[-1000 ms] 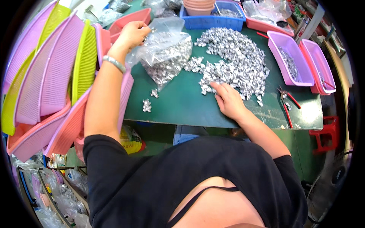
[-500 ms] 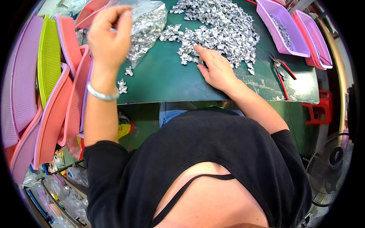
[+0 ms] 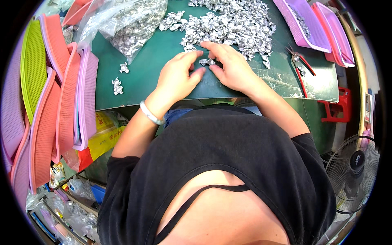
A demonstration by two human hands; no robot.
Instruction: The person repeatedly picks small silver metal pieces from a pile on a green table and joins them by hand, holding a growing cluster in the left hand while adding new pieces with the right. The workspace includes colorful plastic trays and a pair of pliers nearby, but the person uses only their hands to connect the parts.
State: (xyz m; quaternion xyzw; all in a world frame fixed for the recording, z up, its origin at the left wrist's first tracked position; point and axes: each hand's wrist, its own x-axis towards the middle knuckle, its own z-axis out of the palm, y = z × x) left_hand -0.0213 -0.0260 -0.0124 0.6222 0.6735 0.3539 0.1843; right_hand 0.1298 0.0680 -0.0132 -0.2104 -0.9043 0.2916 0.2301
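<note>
Small silver metal figure-shaped pieces lie in a wide pile (image 3: pixel 232 30) on the green tabletop (image 3: pixel 155 69). Right at the pile's near edge is my right hand (image 3: pixel 233 68), its thumb and fingers apart. One single metal piece (image 3: pixel 206 62) lies between my two hands, its end close to the right thumb and forefinger; a firm grip on it does not show. My left hand (image 3: pixel 178 76), with a pale bangle (image 3: pixel 151 113) on the wrist, hovers left of that piece, thumb and forefinger apart and nothing between them. Two more metal pieces (image 3: pixel 117 86) sit separately farther left.
A clear plastic bag (image 3: pixel 134 30) full of the same pieces stands at back left. Stacked pink, purple and green baskets (image 3: pixel 67 81) crowd the left side. Red-handled cutting pliers (image 3: pixel 300 67) lie right, near a purple basket (image 3: pixel 304 32). A fan (image 3: pixel 355 163) stands lower right.
My left hand has come down and right from above the bag to beside my right hand. A single piece now shows between the hands. The view has shifted slightly.
</note>
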